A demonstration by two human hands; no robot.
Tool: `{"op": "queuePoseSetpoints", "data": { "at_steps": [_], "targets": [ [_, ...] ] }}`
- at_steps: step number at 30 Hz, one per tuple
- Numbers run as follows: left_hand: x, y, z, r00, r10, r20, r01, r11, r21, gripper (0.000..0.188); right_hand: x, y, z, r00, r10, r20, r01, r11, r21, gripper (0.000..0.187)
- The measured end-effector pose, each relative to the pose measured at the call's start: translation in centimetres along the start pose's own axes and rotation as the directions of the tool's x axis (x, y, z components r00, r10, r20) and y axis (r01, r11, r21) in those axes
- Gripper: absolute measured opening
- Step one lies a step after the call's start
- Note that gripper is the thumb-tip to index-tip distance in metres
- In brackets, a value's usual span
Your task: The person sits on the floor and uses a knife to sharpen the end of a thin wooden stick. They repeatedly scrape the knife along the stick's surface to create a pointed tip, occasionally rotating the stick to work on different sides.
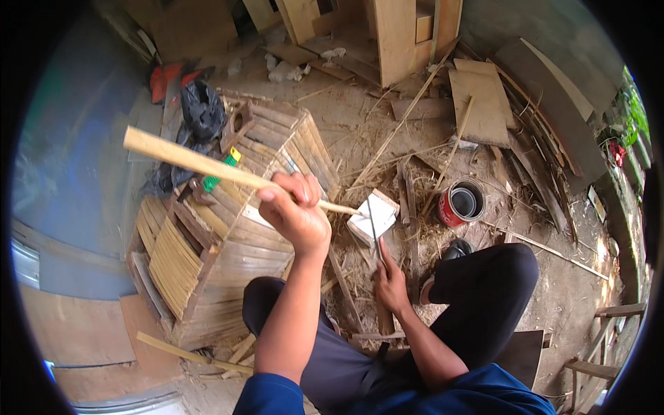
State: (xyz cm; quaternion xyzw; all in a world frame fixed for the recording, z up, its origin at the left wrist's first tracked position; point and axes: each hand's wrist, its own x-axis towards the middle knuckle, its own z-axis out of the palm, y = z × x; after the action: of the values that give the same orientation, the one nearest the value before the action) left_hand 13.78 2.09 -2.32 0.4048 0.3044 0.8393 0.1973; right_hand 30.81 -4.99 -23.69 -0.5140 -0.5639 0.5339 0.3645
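Observation:
My left hand (302, 216) is closed around a long pale bamboo strip (194, 160). Its thick end rises toward the upper left, while the thinner end slopes down to a small white-topped block (384, 206) in front of me. In my right hand (392, 285) is a knife, gripped with its long narrow dark blade (373, 220) pointing away from me across the block. The strip's lower tip lies close to the blade; I cannot tell whether they touch.
A slatted bamboo piece (235, 238) stands at my left, a green-handled brush (220, 171) on it. Black plastic bags (202, 111) lie behind. At right are a red can (462, 202) and wooden boards (481, 104). Shavings and sticks litter the ground around my feet.

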Motion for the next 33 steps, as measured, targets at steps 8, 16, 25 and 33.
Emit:
{"op": "queuePoseSetpoints", "data": {
  "at_steps": [8,16,25,33],
  "targets": [
    [3.2,1.9,-1.9,0.991,-0.122,0.062,0.131,0.977,-0.17,0.061,0.1,-15.0,-5.1,0.993,0.005,0.114,-0.034,0.968,0.248,0.026],
    [2.2,3.3,0.3,0.969,-0.244,0.028,0.234,0.883,-0.406,0.062,7.1,-20.4,-9.8,0.899,-0.098,0.426,0.055,0.992,0.113,0.034],
    [1.8,2.8,1.8,0.943,0.102,-0.315,0.04,0.91,0.413,0.044,9.6,-18.5,-11.0,0.892,0.065,0.448,0.02,0.983,-0.182,0.027],
    [-1.3,10.0,5.3,0.614,0.756,0.226,-0.75,0.649,-0.133,0.075,15.5,-16.7,-18.0,0.983,-0.129,0.127,0.177,0.837,-0.518,0.025]
  ]
}}
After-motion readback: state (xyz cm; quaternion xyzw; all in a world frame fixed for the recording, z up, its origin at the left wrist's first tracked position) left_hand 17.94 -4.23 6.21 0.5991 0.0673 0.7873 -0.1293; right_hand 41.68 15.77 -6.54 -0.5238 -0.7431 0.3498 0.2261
